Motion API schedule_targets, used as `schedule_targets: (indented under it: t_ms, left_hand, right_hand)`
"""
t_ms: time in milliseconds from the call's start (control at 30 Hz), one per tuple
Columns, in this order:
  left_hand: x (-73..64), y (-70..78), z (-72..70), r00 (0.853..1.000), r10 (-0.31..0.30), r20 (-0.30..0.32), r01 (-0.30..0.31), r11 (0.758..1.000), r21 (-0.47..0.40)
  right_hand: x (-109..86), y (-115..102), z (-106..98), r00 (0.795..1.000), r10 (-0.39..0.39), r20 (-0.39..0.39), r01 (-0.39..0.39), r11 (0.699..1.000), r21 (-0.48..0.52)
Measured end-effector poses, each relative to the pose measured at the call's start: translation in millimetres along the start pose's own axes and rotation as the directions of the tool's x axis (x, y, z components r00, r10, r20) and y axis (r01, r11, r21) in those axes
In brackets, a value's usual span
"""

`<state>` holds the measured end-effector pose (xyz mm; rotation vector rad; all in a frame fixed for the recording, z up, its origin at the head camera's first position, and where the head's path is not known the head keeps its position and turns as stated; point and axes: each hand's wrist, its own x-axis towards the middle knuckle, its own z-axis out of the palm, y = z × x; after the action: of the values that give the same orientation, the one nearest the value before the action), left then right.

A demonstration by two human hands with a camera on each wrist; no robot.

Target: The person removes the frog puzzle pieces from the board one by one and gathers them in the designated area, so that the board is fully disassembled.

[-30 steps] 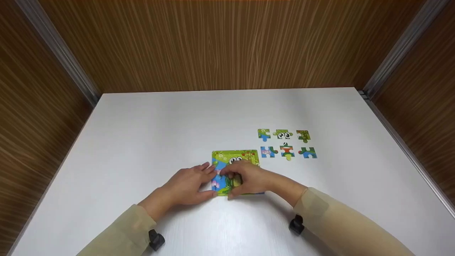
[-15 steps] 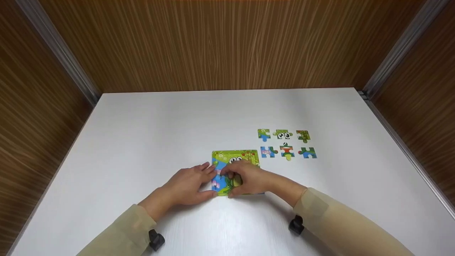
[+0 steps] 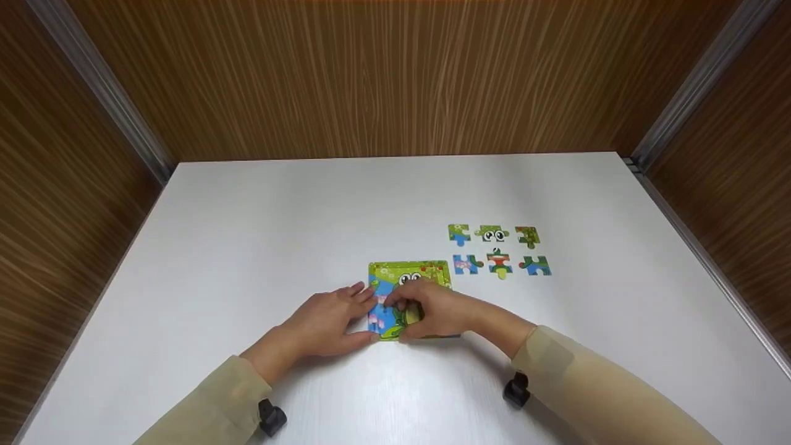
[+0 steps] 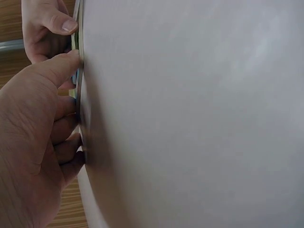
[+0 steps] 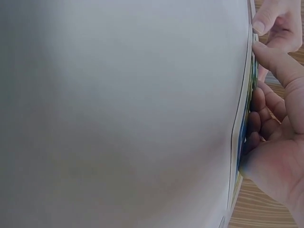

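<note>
In the head view, a square puzzle board (image 3: 411, 266) printed with a green frog lies on the white table. My left hand (image 3: 327, 321) rests along its left edge, fingertips on the rim and thumb at the near-left corner. My right hand (image 3: 435, 309) reaches over the board, covering much of its right side. Its thumb and index finger pinch a blue and green puzzle piece (image 3: 393, 326) at the near-left part of the board. Both wrist views look low across the table, with the left hand (image 4: 42, 109) and right hand (image 5: 280, 118) meeting at the board's edge.
Several loose puzzle pieces lie in two rows right of the board, among them a frog-eyes piece (image 3: 492, 235) and a red-mouth piece (image 3: 499, 264). Wood-grain panels (image 3: 395, 80) enclose the white table (image 3: 278, 210) at the back and sides.
The right thumb and fingers shift very slightly right and away from the near edge, along with the piece. The left hand and the loose pieces stay in place.
</note>
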<state>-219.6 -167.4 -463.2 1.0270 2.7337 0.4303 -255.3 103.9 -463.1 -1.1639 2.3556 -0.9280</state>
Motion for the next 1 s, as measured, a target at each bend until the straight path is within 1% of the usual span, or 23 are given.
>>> schedule_targets:
  t_ms: [133,433,633,800,1000]
  left_hand:
    - [-0.6,0.7,-0.6,1.0,-0.001,-0.003,0.001,1.0,-0.001]
    - [-0.5,0.2,1.2,1.0,0.008,-0.01,-0.009,1.0,-0.007]
    - [1.0,0.6,1.2,1.0,0.013,-0.015,-0.013,1.0,0.0]
    - [1.7,0.4,0.8,1.0,-0.002,-0.007,0.002,1.0,0.012]
    - [1.0,0.4,0.5,1.0,-0.005,0.003,0.005,1.0,0.007]
  right_hand:
    - [0.1,0.6,-1.0,1.0,0.017,0.013,-0.017,1.0,0.019]
    - [-0.6,2.2,-2.7,1.0,0.008,0.02,-0.01,0.996,0.09]
    - [-1.7,3.4,-5.5,1.0,0.003,0.011,-0.005,0.99,0.139]
    - [-1.3,4.9,-6.8,1.0,0.023,-0.003,-0.022,0.992,0.124]
    - [-2.3,2.6,-9.1,0.999,0.041,-0.021,-0.038,0.993,0.116]
